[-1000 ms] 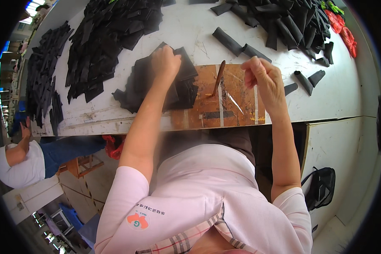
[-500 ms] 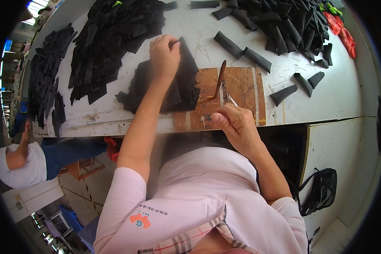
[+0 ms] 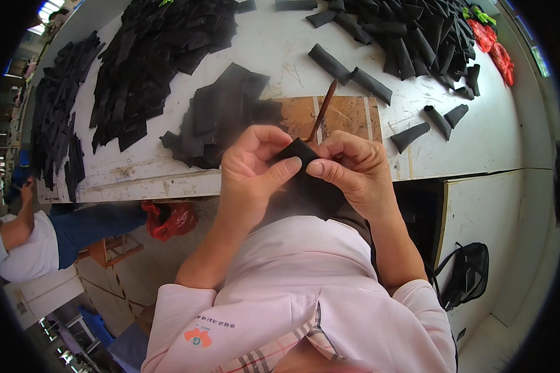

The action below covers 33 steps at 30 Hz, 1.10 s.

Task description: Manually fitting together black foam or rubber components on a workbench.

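Both of my hands hold one flat black fabric piece (image 3: 305,180) close to my chest, in front of the table edge. My left hand (image 3: 252,171) pinches its left side with the thumb on top. On its right side, my right hand (image 3: 354,168) grips it with thumb and fingers. A loose stack of similar black pieces (image 3: 221,115) lies on the white table (image 3: 280,50) just beyond my left hand. A thin brown stick-like tool (image 3: 322,109) rests on a brown board (image 3: 348,118) behind my hands.
Big heaps of black pieces (image 3: 149,68) cover the left and far table. Rolled black pieces (image 3: 367,84) lie at right, red items (image 3: 498,53) at the far right. Another person (image 3: 25,242) sits at lower left. A black bag (image 3: 470,273) lies on the floor.
My left hand came off the stack with a black piece and drew back toward me. My right hand moved in from the board and joined it on the piece.
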{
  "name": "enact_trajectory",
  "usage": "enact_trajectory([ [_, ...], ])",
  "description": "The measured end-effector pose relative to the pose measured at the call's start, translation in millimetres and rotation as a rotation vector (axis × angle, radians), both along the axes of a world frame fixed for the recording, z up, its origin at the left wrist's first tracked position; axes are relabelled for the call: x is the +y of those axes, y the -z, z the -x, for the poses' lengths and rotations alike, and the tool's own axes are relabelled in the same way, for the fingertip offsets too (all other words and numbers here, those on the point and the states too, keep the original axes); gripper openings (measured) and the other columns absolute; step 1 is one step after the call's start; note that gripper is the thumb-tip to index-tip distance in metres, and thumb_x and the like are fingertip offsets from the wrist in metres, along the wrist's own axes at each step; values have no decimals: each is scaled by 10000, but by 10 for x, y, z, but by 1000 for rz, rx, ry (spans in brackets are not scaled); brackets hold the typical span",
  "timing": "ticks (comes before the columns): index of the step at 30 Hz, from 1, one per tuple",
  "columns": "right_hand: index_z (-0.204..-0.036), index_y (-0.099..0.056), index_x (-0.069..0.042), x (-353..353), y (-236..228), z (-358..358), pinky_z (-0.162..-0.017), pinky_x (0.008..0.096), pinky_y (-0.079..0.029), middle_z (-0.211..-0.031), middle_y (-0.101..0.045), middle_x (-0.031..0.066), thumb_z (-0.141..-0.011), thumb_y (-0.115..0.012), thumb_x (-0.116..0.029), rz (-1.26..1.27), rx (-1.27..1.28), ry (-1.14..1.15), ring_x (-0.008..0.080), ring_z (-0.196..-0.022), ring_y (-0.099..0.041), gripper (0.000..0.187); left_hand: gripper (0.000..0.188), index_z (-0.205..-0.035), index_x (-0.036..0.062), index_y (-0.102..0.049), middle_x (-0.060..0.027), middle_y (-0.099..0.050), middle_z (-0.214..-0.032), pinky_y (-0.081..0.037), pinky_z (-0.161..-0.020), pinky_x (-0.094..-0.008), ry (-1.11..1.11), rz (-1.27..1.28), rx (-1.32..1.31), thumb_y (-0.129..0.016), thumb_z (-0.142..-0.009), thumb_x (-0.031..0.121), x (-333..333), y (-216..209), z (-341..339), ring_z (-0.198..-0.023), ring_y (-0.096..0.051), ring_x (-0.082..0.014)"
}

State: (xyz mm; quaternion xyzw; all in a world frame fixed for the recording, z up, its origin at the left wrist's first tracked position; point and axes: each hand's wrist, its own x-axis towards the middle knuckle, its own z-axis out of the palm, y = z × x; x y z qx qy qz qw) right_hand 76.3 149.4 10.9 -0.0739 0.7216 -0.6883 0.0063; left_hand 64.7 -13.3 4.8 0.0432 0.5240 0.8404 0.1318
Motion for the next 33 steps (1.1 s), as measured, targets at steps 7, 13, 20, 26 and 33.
enact_trajectory([
  [7,-733,-554,20,112,-77,30,-538,240,-392,-633,-537,62,-722,-644,-61,-211,17,-62,136,-576,-492,121,256,-1012,-12,-505,-60,-575,-889,-424,-750,-213,172,-125,-204,-582,-817,134,-75,-49,134,-827,-535,-94],
  [13,-774,-571,33,189,-116,90,-541,254,-403,-632,-535,82,-736,-616,-38,-277,50,-149,162,-579,-515,92,278,-961,-38,-556,-53,-591,-832,-438,-697,-187,399,101,-141,-540,-844,215,-121,-117,292,-754,-548,-74],
  [20,-793,-584,29,232,-132,100,-541,262,-407,-650,-539,89,-715,-624,-38,-328,83,-183,180,-588,-526,110,122,-886,-22,-583,1,-565,-729,-419,-584,-151,498,337,26,-584,-780,40,-120,-270,376,-653,-511,-29],
  [26,-884,-558,-63,-22,80,85,-623,336,-416,-786,-510,64,-681,-671,-167,-840,530,305,223,-716,-505,254,47,-818,-11,-555,10,-541,-679,-403,-530,-153,236,684,163,-569,-774,-22,-72,-60,210,-596,-488,-22],
  [33,-784,-589,-20,-232,213,-21,-535,306,-462,-705,-518,79,-700,-662,-99,-402,282,285,226,-614,-559,137,79,-843,-17,-554,-5,-554,-705,-404,-527,-157,-230,844,581,-566,-773,-50,169,242,-49,-589,-486,-35],
])
